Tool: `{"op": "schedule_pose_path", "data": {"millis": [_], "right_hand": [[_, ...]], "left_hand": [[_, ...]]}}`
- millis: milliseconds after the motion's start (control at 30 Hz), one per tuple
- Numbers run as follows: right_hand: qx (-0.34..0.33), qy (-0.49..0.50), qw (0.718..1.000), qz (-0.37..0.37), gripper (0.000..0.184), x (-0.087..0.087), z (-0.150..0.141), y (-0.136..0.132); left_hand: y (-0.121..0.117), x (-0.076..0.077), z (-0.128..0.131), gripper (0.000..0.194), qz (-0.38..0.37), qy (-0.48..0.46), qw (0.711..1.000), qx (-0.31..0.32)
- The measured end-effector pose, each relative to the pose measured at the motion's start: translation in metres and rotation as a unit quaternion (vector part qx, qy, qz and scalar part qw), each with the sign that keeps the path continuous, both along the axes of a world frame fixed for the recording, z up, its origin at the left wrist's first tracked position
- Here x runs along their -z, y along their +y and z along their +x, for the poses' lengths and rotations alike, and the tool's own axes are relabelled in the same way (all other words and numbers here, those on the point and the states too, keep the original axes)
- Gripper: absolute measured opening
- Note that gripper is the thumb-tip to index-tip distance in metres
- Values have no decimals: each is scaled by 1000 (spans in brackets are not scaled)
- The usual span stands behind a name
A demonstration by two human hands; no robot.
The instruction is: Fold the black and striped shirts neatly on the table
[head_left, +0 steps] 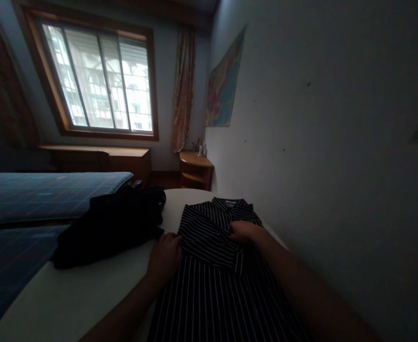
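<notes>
A black shirt with thin white stripes lies spread on a pale round-edged table, its collar pointing away from me. One sleeve is folded across the front, with the cuff near the middle. At the shirt's left edge, my left hand is closed with its fingers on the fabric by the fold. My right hand pinches cloth on the upper chest, below the collar; its fingertips are partly hidden in the dark folds.
A dark heap of clothing lies left of the shirt, partly on the table. Beyond it is a bed with a blue checked cover. A white wall runs close along the right. A wooden corner shelf stands at the back.
</notes>
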State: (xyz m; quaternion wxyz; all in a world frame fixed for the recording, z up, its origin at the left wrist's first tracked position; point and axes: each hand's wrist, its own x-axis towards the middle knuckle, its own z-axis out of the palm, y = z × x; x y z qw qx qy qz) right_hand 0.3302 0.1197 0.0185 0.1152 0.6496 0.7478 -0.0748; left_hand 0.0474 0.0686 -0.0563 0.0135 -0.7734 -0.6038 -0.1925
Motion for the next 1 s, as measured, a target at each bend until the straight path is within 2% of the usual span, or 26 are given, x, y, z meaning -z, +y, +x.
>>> {"op": "schedule_pose_path", "data": {"millis": [100,200,333,433,567,767,900,1000], "right_hand": [[-6,2,998,62,37,6,-18,3],[-63,29,992,101,41,13,-47,10],[-161,78,977,114,48,29,-93,27],[-199,120,968,96,51,45,-122,43],[-160,147,974,62,59,62,-143,65],[-83,164,980,81,69,74,-153,92],[-77,169,979,83,71,74,-153,96],[-87,165,978,97,70,72,-147,89]], "left_hand": [[-1,-2,1,32,-3,-7,1000,-2],[0,0,2,32,3,-17,1000,3],[4,10,1,45,11,-23,998,56],[6,16,0,46,-8,-12,997,73],[5,15,1,48,-25,1,998,63],[2,6,3,44,-38,-15,998,55],[-1,0,4,36,-26,-24,999,30],[-1,-3,5,29,-10,-24,1000,1]]}}
